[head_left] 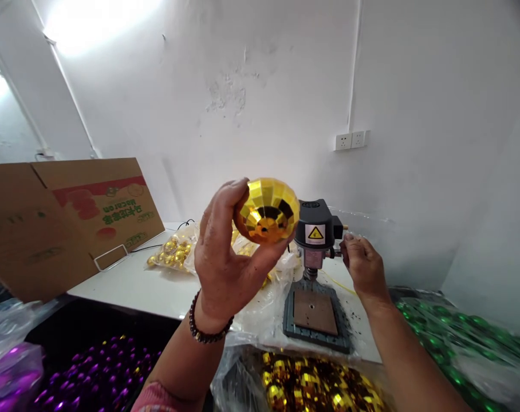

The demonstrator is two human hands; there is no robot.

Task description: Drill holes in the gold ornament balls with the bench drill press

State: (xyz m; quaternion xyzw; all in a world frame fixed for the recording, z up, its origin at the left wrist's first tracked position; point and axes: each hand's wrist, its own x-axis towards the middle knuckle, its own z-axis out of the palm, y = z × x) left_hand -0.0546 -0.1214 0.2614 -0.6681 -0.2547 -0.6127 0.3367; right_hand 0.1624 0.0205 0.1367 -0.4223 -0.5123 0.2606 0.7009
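My left hand [225, 252] holds up a gold mirrored ball [268, 210] between thumb and fingers, its faceted side with small dark spots facing me. At the right, my right hand [363, 260] has its fingers closed at the side lever of a small drill press [315, 229]; whether they grip the lever's end is hard to make out. Beneath the drill head is a brown plate [315, 312] with a small hole, lying on the press's dark base. The ball is in front of and left of the drill head, apart from it.
Gold balls [315, 383] fill a bag at the front, purple balls [97, 372] lie at the lower left, and bagged green balls [470, 337] at the right. A cardboard box [83, 217] and a bag of gold balls [172, 254] are on the white table [135, 286].
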